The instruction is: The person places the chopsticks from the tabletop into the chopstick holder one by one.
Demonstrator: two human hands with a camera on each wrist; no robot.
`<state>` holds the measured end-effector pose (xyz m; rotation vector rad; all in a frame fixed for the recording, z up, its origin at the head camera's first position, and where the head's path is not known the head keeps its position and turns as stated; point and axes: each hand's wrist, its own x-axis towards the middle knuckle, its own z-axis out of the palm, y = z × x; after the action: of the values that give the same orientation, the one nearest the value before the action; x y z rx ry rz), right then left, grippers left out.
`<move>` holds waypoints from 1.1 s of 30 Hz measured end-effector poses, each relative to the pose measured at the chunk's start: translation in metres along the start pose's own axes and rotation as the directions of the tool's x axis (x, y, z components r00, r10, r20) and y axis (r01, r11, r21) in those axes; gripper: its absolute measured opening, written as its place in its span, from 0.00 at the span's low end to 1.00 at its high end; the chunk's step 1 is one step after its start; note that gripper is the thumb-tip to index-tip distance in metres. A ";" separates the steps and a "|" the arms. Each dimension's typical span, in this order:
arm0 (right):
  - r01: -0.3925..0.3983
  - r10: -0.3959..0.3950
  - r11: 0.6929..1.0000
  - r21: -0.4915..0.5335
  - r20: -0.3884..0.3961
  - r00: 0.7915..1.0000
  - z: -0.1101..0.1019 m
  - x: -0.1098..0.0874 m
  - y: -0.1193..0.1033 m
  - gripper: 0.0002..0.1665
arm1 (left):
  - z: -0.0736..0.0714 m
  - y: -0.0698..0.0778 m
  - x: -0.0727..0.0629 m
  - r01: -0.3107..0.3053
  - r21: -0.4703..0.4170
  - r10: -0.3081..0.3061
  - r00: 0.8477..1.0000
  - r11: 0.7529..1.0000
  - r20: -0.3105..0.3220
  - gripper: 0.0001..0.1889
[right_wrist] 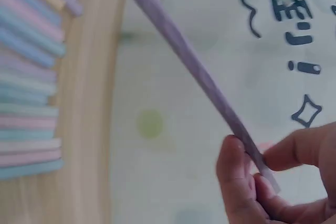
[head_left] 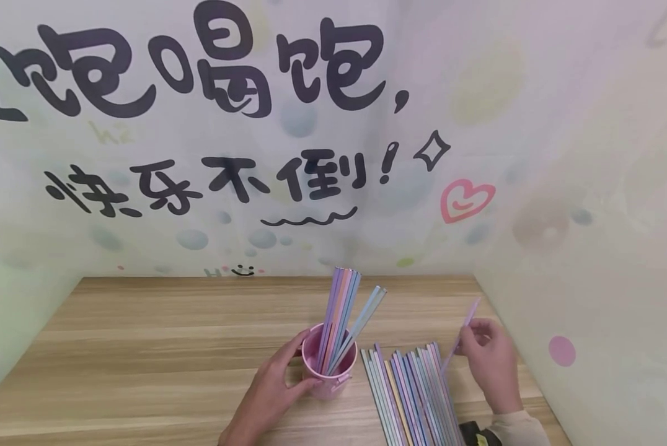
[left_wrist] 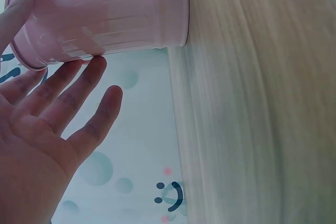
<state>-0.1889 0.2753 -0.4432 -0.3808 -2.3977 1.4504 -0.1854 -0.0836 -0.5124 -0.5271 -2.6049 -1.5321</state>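
Note:
My left hand [head_left: 280,378] holds a pink cup [head_left: 326,389] on the wooden tabletop, its thumb on the near side and fingers at the far left. In the left wrist view the cup's glossy wall [left_wrist: 110,14] shows, with the fingertips against it. A bundle of pastel sticks [head_left: 341,303] stands in the cup, two pale blue ones leaning right. My right hand [head_left: 492,356] pinches a thin purple stick [head_left: 467,322] near its upper end, slanting above the right side of a row of pastel sticks [head_left: 403,390]. The held stick [right_wrist: 184,51] crosses the right wrist view diagonally.
The wooden table [head_left: 160,353] meets a back wall [head_left: 160,248] printed with black lettering and pale dots. A side wall [head_left: 607,279] stands close to my right hand. The row of sticks runs past the frame's lower edge.

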 end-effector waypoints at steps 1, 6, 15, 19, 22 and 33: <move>0.003 -0.001 0.998 0.067 -0.031 1.000 0.000 -0.001 -0.005 0.11 | 0.000 0.000 0.000 0.001 0.001 -0.001 1.000 1.000 0.001 0.46; 0.068 -0.002 0.924 0.376 -0.172 0.985 0.002 -0.001 -0.025 0.04 | 0.000 0.001 0.000 -0.001 -0.003 0.001 1.000 1.000 0.004 0.46; 0.249 -0.104 0.784 0.569 -0.275 0.956 0.019 0.000 -0.064 0.02 | 0.000 0.001 0.001 -0.004 -0.017 0.004 1.000 1.000 -0.004 0.46; 0.282 -0.162 0.788 0.547 -0.259 0.952 0.035 -0.002 -0.076 0.04 | 0.000 0.001 0.000 -0.001 -0.012 0.000 1.000 1.000 -0.010 0.46; 0.283 -0.204 0.814 0.506 -0.206 0.957 0.050 -0.006 -0.079 0.05 | 0.001 0.001 0.000 -0.001 -0.011 0.000 1.000 1.000 -0.011 0.47; 0.277 -0.290 0.872 0.404 -0.030 0.957 0.101 -0.021 -0.066 0.04 | 0.000 0.001 0.000 -0.016 -0.009 0.016 1.000 1.000 -0.016 0.46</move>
<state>-0.2138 0.1556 -0.4317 0.0935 -1.9914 1.7572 -0.1852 -0.0828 -0.5118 -0.5325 -2.5766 -1.5373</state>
